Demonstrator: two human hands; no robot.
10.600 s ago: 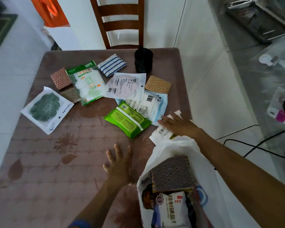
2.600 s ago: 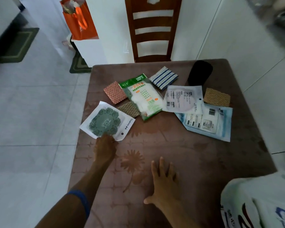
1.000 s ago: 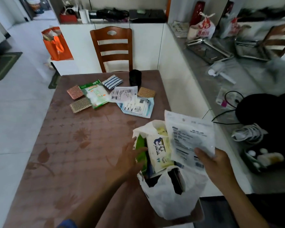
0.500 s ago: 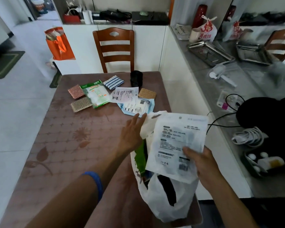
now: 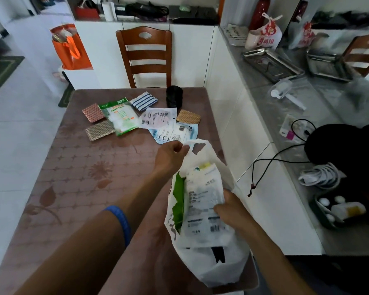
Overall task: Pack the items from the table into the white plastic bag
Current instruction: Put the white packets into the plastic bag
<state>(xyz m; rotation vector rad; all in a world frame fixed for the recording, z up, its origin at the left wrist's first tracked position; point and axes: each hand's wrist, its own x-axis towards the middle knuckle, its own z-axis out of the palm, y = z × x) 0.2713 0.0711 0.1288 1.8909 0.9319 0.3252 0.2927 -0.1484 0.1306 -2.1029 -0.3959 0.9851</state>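
Note:
The white plastic bag [image 5: 211, 265] stands at the near right corner of the brown table [image 5: 77, 188]. My left hand [image 5: 170, 156] grips the bag's far handle and holds it up. My right hand [image 5: 232, 209] holds a flat white packet [image 5: 202, 209], which sits partly inside the bag's mouth beside a green pack [image 5: 178, 201]. At the table's far side lie a green-white packet [image 5: 119, 116], a striped cloth [image 5: 144, 101], a white label packet [image 5: 158, 118], a blue-edged packet [image 5: 175, 133], three textured pads [image 5: 93, 111] and a black roll [image 5: 174, 96].
A wooden chair [image 5: 146, 56] stands behind the table. A grey counter [image 5: 320, 116] runs along the right with metal trays, a black cable [image 5: 273, 162], a black object and a white charger cord. An orange bag [image 5: 69, 47] sits at the back left.
My right hand has lowered the white packet from above the bag into its mouth. My left hand has closed on the bag's handle and lifted it.

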